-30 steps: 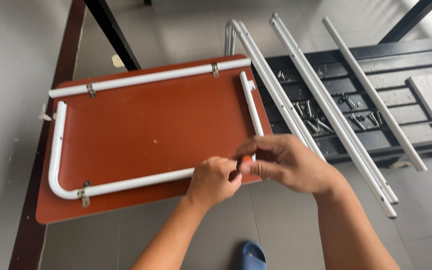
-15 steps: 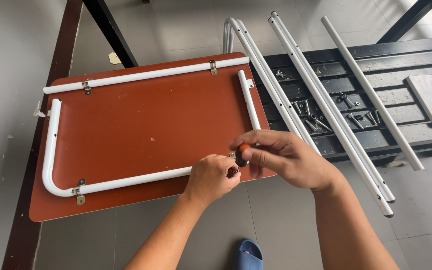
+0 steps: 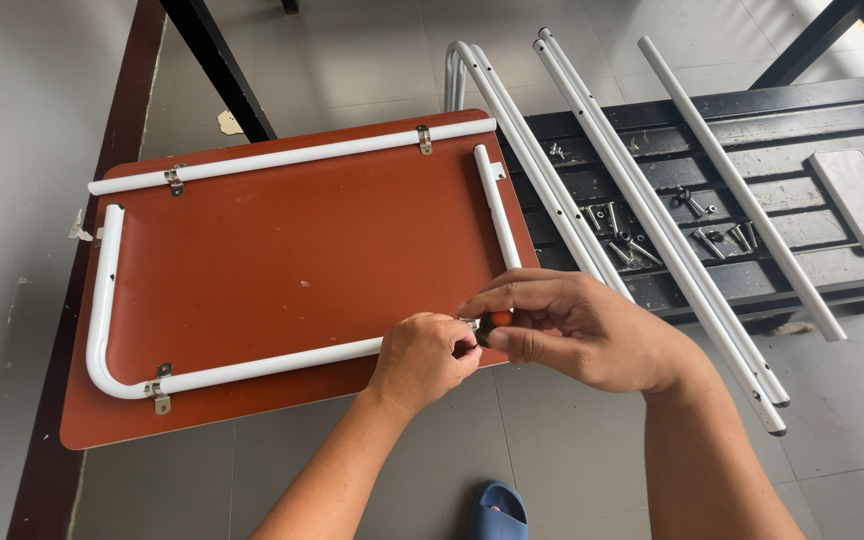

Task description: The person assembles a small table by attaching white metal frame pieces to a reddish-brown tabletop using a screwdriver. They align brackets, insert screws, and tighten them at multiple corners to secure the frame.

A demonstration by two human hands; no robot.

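Observation:
A red-brown board (image 3: pixel 282 270) lies flat with white metal tubes (image 3: pixel 252 160) clamped along its edges by small metal brackets. My left hand (image 3: pixel 427 355) presses down at the board's near right corner, fingers curled over the end of the near tube and a small bracket there. My right hand (image 3: pixel 582 330) is right beside it, pinching a small tool with an orange and black handle (image 3: pixel 495 322) against that same corner. The tool's tip is hidden by my fingers.
Several long white tubes (image 3: pixel 652 220) lean across a dark slatted bench (image 3: pixel 802 250) to the right, with loose bolts and screws (image 3: pixel 622 240) on its slats and a grey flat slab (image 3: pixel 862 200). A dark table leg (image 3: pixel 217 65) stands behind. A blue slipper (image 3: pixel 497 510) shows below.
Both hands have stayed at the board's near right corner, shifting slightly; the orange-handled tool now shows between my right fingers. The camera view has moved a little.

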